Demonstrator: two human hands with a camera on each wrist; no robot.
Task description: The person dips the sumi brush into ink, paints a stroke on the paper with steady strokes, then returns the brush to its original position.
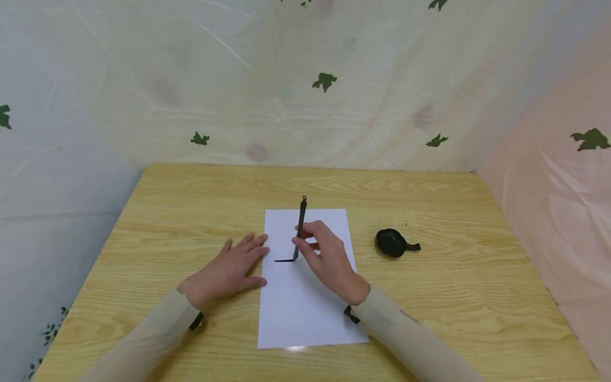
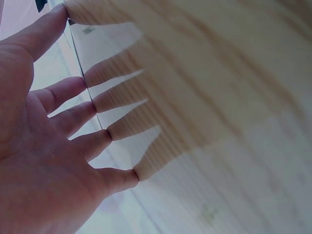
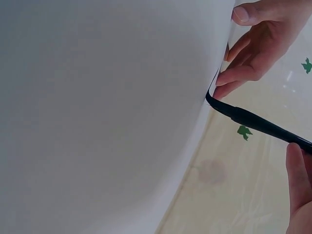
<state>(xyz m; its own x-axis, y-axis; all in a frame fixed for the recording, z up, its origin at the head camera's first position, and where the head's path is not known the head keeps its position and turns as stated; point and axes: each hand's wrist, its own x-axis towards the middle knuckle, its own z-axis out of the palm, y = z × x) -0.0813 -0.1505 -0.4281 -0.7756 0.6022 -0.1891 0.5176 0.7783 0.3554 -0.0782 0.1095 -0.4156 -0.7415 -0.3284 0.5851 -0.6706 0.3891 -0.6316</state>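
My right hand [image 1: 329, 260] pinches a black writing brush [image 1: 302, 217] between thumb and fingertips, the brush nearly upright with a small loop at its top. Its bent bristle tip meets the white sheet of paper [image 1: 305, 313] at the right end of a short, level black stroke [image 1: 284, 260]. In the right wrist view the dark brush [image 3: 258, 122] slants, tip bent against the paper. My left hand [image 1: 231, 270] lies palm down with fingers spread, fingertips at the paper's left edge. Seen from the left wrist, the fingertips of that hand [image 2: 53, 136] press on the wood.
A small black dish [image 1: 390, 243] with a short handle stands on the wooden table [image 1: 453, 297], right of the paper. Behind and at both sides hangs a pale curtain [image 1: 238, 79] with green leaf-like patches.
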